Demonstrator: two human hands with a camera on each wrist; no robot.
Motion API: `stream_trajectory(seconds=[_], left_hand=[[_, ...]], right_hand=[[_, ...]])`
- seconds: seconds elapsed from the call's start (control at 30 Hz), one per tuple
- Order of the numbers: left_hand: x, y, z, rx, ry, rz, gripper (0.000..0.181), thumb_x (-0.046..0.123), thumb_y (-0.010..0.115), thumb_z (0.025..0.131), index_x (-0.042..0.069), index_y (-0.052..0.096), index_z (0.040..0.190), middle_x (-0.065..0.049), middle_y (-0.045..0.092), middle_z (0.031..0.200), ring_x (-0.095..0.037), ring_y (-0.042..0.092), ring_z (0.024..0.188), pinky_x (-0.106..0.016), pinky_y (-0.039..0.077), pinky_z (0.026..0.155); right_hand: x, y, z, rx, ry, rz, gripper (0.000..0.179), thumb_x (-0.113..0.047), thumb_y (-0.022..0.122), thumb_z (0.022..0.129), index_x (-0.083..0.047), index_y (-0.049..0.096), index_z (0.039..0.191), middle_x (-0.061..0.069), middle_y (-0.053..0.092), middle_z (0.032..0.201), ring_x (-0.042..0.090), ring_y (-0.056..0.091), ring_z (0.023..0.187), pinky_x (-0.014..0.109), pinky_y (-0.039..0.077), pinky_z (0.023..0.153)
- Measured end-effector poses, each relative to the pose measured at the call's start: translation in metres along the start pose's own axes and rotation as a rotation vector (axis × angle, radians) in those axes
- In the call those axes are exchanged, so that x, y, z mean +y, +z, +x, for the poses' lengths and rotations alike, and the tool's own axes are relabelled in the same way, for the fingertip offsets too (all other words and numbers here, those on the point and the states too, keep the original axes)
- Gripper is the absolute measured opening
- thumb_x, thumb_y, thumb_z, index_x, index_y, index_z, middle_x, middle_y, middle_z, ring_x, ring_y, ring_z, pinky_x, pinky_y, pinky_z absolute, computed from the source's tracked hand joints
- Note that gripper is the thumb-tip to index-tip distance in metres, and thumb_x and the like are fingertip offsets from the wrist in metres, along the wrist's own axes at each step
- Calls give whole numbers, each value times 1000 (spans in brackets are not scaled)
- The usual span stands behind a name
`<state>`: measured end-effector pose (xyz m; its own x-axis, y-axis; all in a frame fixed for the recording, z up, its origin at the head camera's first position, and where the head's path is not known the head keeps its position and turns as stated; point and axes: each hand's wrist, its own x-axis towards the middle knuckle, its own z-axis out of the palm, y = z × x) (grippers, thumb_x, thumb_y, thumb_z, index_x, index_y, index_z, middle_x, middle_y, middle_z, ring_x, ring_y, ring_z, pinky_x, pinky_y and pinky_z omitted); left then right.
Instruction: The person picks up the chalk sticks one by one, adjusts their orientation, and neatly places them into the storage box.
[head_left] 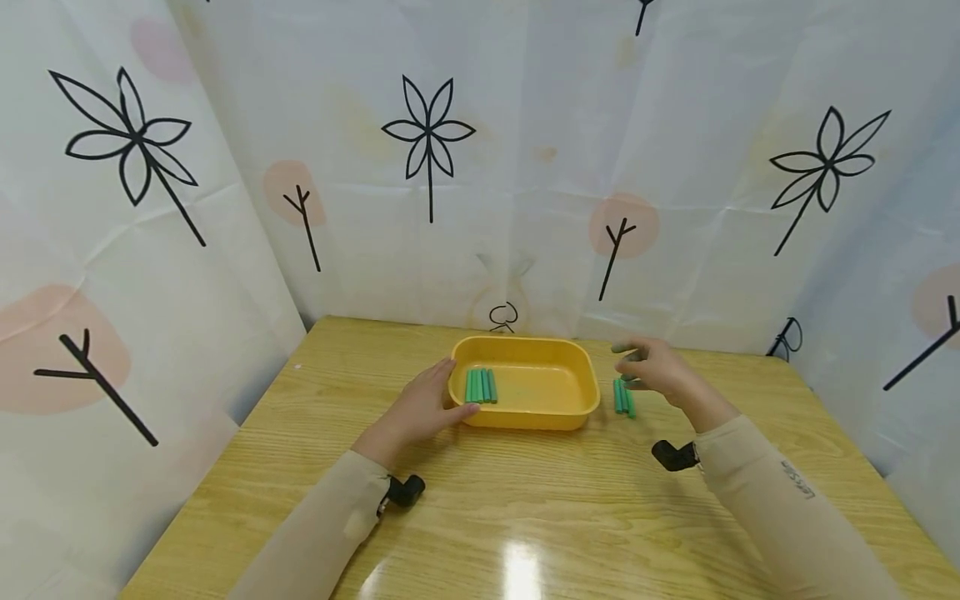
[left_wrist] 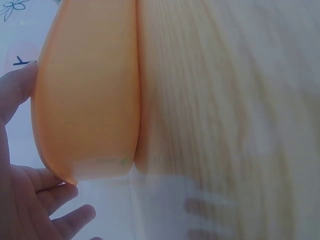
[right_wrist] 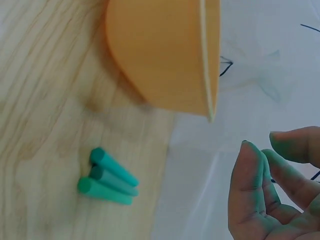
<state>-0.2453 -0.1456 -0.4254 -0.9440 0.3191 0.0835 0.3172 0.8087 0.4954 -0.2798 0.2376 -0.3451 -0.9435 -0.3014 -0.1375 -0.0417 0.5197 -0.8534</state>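
Head view alone shows a row of green sticks (head_left: 481,386) lying inside the left end of the tray (head_left: 536,419), the wrist views giving only its outer wall; right wrist view adds green smudges on the fingers and three loose sticks (right_wrist: 107,186) on the table (right_wrist: 45,125) beside the tray's right end. Left hand (head_left: 422,407) grasps the tray's left end between thumb and fingers; right hand (head_left: 660,371), near the loose sticks, is released, fingers loosely bent, a small gap to the thumb, nothing held.
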Motion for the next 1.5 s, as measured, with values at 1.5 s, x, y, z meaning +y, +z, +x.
stream_trajectory(seconds=[1.5], left_hand=[[-7, 5, 5, 2, 8, 12, 101, 67, 58, 91, 1, 22, 159, -15, 21, 164, -36, 24, 149, -53, 23, 119]], right_hand=[[72, -6, 16, -57, 205, -160, 66, -4, 61, 96, 13, 28, 150, 33, 53, 124, 26, 61, 87, 38, 55, 72]])
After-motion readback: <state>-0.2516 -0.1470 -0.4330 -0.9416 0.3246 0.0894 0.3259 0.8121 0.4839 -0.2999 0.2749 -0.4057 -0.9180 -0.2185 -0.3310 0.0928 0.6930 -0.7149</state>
